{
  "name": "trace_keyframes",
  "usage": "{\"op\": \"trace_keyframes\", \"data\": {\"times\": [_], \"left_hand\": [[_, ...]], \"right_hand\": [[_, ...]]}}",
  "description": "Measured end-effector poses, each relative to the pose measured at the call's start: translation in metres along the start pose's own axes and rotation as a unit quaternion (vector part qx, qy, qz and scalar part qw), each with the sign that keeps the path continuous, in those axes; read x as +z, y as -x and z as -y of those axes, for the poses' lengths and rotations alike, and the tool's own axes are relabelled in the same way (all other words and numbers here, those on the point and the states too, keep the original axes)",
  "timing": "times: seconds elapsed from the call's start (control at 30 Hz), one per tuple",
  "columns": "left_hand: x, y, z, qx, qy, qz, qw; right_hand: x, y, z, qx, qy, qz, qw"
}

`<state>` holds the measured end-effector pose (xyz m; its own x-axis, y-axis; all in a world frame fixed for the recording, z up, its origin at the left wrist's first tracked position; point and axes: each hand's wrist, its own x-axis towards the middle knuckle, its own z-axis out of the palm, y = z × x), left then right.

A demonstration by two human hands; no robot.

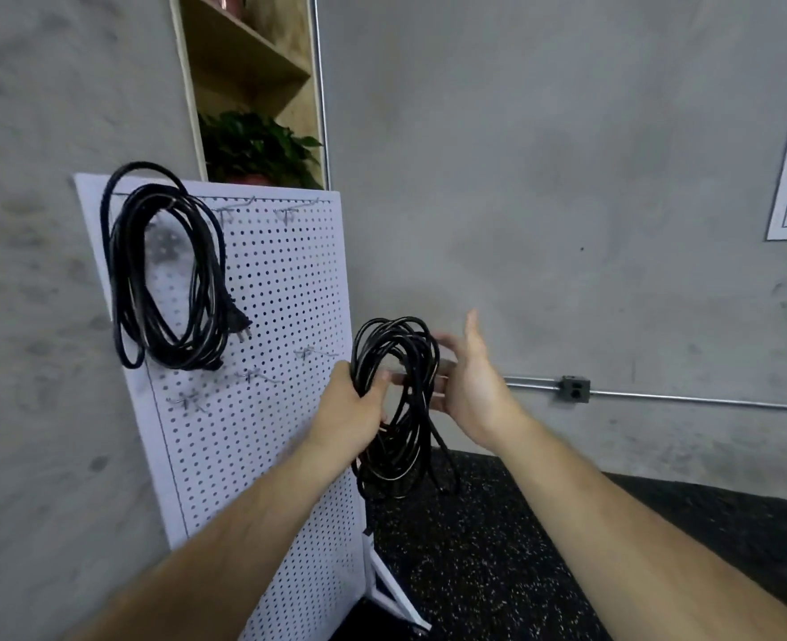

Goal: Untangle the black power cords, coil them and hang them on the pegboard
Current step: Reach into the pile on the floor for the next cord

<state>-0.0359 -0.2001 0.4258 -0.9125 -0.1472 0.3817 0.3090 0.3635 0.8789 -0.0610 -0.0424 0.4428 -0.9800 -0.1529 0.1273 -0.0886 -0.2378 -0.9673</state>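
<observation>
A white pegboard [285,316] stands on the floor, leaning by the concrete wall. One coiled black power cord [169,270] hangs from a hook at its top left, plug dangling at the right side. My left hand [350,414] grips a second coiled black cord [400,409] at the coil's left side, just right of the pegboard's edge. The coil hangs down below my fist. My right hand [470,386] is on the coil's right side with fingers straight and spread, blurred, touching or just behind the loops.
Several bare metal hooks [310,353] stick out of the pegboard. A wooden shelf with a green plant [257,150] rises behind it. A metal conduit with an outlet box [575,389] runs along the wall. The floor [498,548] is dark speckled rubber.
</observation>
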Motion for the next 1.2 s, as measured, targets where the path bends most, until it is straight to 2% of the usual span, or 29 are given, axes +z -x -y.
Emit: {"op": "trace_keyframes", "data": {"times": [0.1,0.13,0.37,0.5,0.63,0.93,1.2], "left_hand": [[-0.016,-0.008,-0.011,0.007,0.032,-0.038,0.999],[-0.022,-0.011,-0.013,0.013,0.033,-0.045,0.998],[-0.067,-0.016,-0.056,0.142,-0.016,-0.076,0.987],[-0.090,-0.035,-0.082,0.180,-0.079,-0.104,0.975],[-0.107,-0.055,-0.106,0.196,-0.089,-0.139,0.966],[-0.137,-0.096,-0.128,0.135,-0.150,-0.183,0.962],[-0.142,-0.121,-0.111,0.136,-0.197,-0.189,0.952]], "right_hand": [[0.030,0.002,0.005,-0.127,0.200,-0.019,0.971],[0.039,0.000,0.006,-0.160,0.224,-0.017,0.961],[0.097,-0.022,0.044,-0.285,0.199,-0.012,0.938],[0.122,-0.036,0.078,-0.305,0.206,0.002,0.930],[0.142,-0.054,0.111,-0.306,0.213,0.018,0.928],[0.186,-0.102,0.144,-0.281,0.245,0.071,0.925],[0.193,-0.139,0.135,-0.303,0.230,0.090,0.920]]}}
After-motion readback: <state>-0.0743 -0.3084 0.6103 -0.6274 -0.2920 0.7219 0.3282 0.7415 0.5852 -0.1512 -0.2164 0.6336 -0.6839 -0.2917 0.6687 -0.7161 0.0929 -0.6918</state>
